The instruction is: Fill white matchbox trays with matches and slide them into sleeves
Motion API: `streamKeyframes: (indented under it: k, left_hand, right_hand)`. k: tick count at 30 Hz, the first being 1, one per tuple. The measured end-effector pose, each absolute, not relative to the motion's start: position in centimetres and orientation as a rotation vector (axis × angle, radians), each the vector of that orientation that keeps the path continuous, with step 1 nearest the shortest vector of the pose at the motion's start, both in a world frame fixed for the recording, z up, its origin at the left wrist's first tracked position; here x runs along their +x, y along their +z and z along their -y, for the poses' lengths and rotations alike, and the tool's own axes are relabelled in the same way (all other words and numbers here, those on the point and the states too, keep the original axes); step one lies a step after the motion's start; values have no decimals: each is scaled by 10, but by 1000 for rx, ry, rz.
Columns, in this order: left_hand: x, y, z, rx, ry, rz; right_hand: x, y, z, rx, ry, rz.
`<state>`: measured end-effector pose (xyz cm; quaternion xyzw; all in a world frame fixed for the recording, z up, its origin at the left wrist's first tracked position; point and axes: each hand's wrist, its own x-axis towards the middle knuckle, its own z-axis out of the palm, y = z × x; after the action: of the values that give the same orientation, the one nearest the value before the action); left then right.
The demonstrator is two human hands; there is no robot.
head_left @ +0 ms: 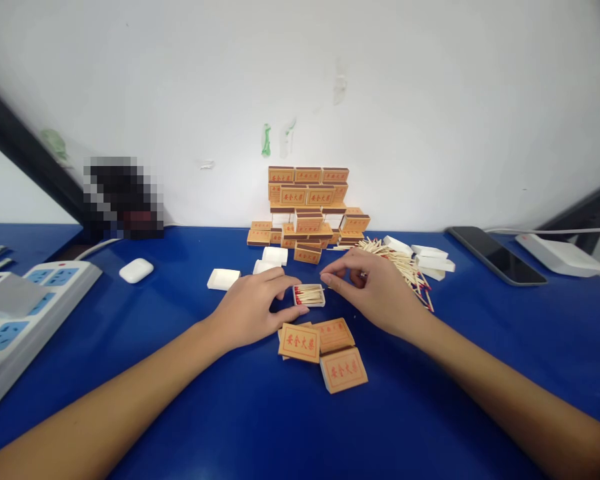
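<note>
My left hand (260, 303) holds a small white matchbox tray (323, 304) between thumb and fingers. Matches (309, 294) with red heads lie in it, heads toward the left. Just right of the tray, my right hand (367, 287) is closed in a pinch; whatever is at its fingertips is too small to make out. Orange matchbox sleeves (300, 342) with red lettering lie below the tray, some overlapping. A loose heap of matches (405, 267) spreads behind my right hand.
Stacked matchboxes (307, 197) stand against the wall. White trays lie at left (224, 279) and right (430, 252). A phone (497, 255) and a white box (560, 255) are far right; a white case (137, 271) and a power strip (35, 307) are left.
</note>
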<state>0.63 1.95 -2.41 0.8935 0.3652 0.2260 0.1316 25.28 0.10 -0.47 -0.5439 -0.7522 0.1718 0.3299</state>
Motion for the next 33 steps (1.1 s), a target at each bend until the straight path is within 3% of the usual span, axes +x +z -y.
streamKeyframes:
  k: [33]
  left_hand:
    - [7,-23,-19,2616,654,-1053]
  right_hand:
    - [256,-5,0,-1296,238,2311]
